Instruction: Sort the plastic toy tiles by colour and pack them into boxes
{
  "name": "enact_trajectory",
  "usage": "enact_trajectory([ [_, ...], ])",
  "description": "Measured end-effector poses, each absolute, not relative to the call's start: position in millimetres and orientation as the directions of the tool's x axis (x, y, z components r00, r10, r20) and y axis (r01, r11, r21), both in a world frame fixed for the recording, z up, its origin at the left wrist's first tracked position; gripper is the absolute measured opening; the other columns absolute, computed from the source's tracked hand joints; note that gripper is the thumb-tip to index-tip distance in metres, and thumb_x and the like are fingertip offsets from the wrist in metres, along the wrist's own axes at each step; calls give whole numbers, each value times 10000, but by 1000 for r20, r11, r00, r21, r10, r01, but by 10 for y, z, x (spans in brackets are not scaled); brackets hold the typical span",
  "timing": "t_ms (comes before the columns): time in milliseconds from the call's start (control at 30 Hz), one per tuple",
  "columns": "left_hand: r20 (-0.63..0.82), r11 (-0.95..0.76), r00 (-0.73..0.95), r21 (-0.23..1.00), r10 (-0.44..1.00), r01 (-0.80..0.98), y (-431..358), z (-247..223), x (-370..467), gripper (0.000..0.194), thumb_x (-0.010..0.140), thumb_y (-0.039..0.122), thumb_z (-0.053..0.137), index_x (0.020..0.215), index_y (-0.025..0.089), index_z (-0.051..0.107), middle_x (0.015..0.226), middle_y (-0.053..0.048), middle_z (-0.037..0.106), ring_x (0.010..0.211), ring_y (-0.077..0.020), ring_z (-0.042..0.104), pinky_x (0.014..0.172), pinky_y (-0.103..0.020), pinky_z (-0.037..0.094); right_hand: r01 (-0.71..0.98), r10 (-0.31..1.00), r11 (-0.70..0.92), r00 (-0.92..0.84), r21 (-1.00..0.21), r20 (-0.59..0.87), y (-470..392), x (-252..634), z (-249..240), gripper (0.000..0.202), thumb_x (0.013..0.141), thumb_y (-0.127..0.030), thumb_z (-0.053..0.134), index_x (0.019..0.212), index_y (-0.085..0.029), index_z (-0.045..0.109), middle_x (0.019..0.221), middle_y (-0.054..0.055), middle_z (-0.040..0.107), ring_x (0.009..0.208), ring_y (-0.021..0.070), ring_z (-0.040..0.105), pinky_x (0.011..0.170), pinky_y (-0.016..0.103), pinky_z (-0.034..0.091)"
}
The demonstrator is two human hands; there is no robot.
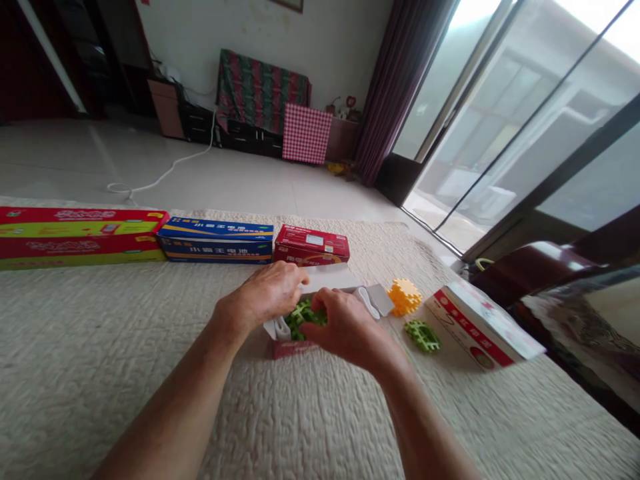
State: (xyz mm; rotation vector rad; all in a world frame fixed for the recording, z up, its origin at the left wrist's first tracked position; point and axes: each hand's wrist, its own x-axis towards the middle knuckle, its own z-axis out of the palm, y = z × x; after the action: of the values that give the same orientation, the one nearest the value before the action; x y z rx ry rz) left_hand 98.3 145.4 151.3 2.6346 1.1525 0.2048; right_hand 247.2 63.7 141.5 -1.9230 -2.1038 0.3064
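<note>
An open red box (293,349) with raised white flaps stands on the quilted cover in front of me. Green plastic pieces (301,313) lie inside it beside folded white material (368,301). My left hand (273,288) is at the box's far left side by the back flap, fingers curled together; what they hold, if anything, is hidden. My right hand (340,323) reaches over the box with thumb and fingers apart around the green pieces. Right of the box lie a loose green piece (423,336) and a yellow-orange stack of pieces (405,297).
Behind the open box stand a closed red box (313,245), a blue box (216,241) and a long red and green box (83,238) in a row. A white and red box (483,327) is at the right, near dark furniture (530,267).
</note>
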Motion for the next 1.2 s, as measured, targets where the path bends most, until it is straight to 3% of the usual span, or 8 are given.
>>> enact_trajectory([
  [333, 16, -624, 650, 301, 760, 721, 1407, 1574, 994, 385, 824, 137, 487, 1155, 178, 680, 1094, -110, 719, 1057, -245, 627, 898, -346, 462, 916, 997, 82, -79, -393, 24, 658, 2424, 1377, 101, 726, -291, 638, 729, -210, 577, 693, 0, 631, 603, 122, 525, 523, 250, 303],
  [633, 4, -628, 658, 300, 753, 718, 1412, 1580, 1006, 367, 844, 139, 468, 1137, 160, 687, 1093, -132, 714, 1047, -263, 634, 895, -369, 464, 938, 996, 90, -78, -336, 51, 677, 2436, 1340, 108, 786, -254, 565, 694, -200, 553, 632, -1, 617, 540, 105, 453, 505, 271, 224],
  [900, 59, -683, 696, 271, 715, 678, 1481, 1473, 970, 322, 841, 184, 472, 1062, 211, 705, 1013, -72, 734, 973, -219, 646, 859, -311, 453, 915, 991, 76, -26, -396, 129, 572, 2673, 1569, 144, 809, -251, 539, 685, -190, 580, 619, 2, 610, 543, 104, 473, 517, 265, 278],
  [1033, 55, -705, 717, 247, 695, 665, 1537, 1435, 964, 333, 838, 202, 468, 1077, 236, 699, 1028, -48, 731, 961, -212, 650, 851, -305, 444, 921, 961, -96, 184, -378, 205, 406, 3220, 1685, 172, 826, -282, 520, 713, -187, 609, 639, 12, 629, 577, 118, 516, 552, 261, 328],
  [1200, -2, -696, 718, 241, 696, 676, 1548, 1456, 981, 344, 834, 203, 459, 1076, 213, 702, 990, -69, 737, 908, -227, 662, 802, -315, 440, 909, 908, -371, 398, -192, 133, 228, 4042, 1455, 147, 777, -279, 556, 822, -165, 639, 839, 70, 676, 735, 164, 583, 635, 272, 375],
])
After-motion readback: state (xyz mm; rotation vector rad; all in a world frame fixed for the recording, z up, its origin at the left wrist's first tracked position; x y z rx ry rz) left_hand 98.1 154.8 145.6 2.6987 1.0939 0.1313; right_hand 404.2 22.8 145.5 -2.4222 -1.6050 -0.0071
